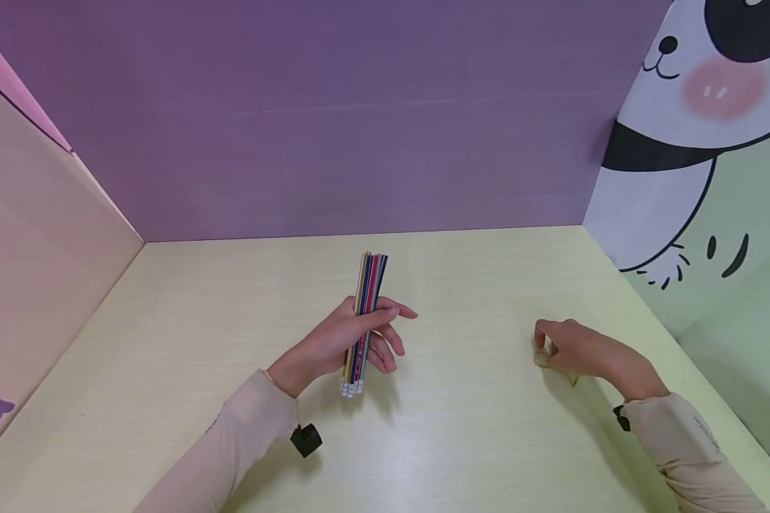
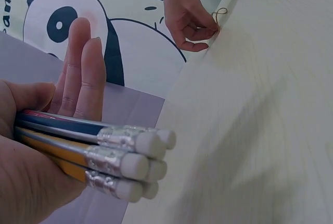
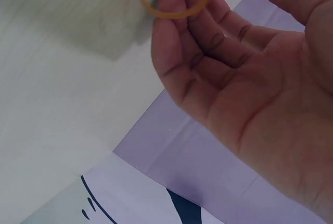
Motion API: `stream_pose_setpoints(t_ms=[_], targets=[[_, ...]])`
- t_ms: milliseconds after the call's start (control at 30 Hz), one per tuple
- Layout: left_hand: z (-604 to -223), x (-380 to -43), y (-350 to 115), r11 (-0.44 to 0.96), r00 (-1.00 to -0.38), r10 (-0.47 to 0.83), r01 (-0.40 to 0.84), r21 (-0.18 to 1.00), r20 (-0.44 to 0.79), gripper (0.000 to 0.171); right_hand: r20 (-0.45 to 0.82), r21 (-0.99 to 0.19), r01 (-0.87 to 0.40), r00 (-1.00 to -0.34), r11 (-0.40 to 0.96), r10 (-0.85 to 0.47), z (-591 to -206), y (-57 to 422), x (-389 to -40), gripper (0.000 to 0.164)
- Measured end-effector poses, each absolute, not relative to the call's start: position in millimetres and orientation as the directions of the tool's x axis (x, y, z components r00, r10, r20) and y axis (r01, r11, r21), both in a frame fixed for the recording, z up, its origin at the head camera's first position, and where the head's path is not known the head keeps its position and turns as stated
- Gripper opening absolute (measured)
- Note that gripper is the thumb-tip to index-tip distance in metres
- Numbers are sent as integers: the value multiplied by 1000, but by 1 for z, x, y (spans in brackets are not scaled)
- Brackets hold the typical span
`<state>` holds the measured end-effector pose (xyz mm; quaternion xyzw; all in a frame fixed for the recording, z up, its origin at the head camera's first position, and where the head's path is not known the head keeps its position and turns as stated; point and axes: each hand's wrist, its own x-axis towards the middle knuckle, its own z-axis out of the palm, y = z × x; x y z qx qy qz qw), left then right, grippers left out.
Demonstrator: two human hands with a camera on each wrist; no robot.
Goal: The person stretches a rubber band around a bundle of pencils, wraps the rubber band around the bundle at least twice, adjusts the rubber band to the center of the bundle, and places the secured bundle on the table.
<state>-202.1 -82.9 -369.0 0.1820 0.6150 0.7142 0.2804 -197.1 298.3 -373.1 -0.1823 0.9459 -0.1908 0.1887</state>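
Observation:
A bundle of several pencils (image 1: 373,281) with white erasers stands nearly upright in my left hand (image 1: 334,335), in the middle of the head view. The thumb crosses the bundle and some fingers extend past it. In the left wrist view the eraser ends of the pencils (image 2: 132,164) point toward the camera's right. My right hand (image 1: 580,349) is off to the right, above the table, with curled fingers. It pinches a thin yellowish rubber band (image 3: 174,14), seen as a loop at the fingertips in the right wrist view. The hands are well apart.
The pale wooden table (image 1: 231,285) meets a purple back wall (image 1: 359,128). A pinkish panel (image 1: 38,235) rises on the left. On the right stands a light green panel (image 1: 744,306) with a panda drawing. A small black block (image 1: 306,440) is at the left wrist.

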Motion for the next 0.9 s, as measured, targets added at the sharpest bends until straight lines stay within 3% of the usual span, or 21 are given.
stream_pose_setpoints(t_ms=[200,333,533,700,900], targets=[[-370,-203,-84,-87,-777,624,-184,979,-91,35,-173,-394,-356,-877,847,-449,-372,296,-202,5],[-371,-203,-85,-94,-783,615,-185,978,-89,37,-110,-416,-386,-877,823,-467,-371,293,-205,22],[-371,-203,-84,-83,-778,621,-182,980,-92,38,-80,-599,-313,-893,737,-444,-368,289,-208,38],[-370,-203,-83,-79,-776,625,-177,981,-90,37,-24,-765,-243,-914,596,-404,-361,279,-214,42],[-370,-202,-83,-86,-774,627,-180,980,-87,36,81,-935,-208,-914,288,-398,-342,251,-224,35]])
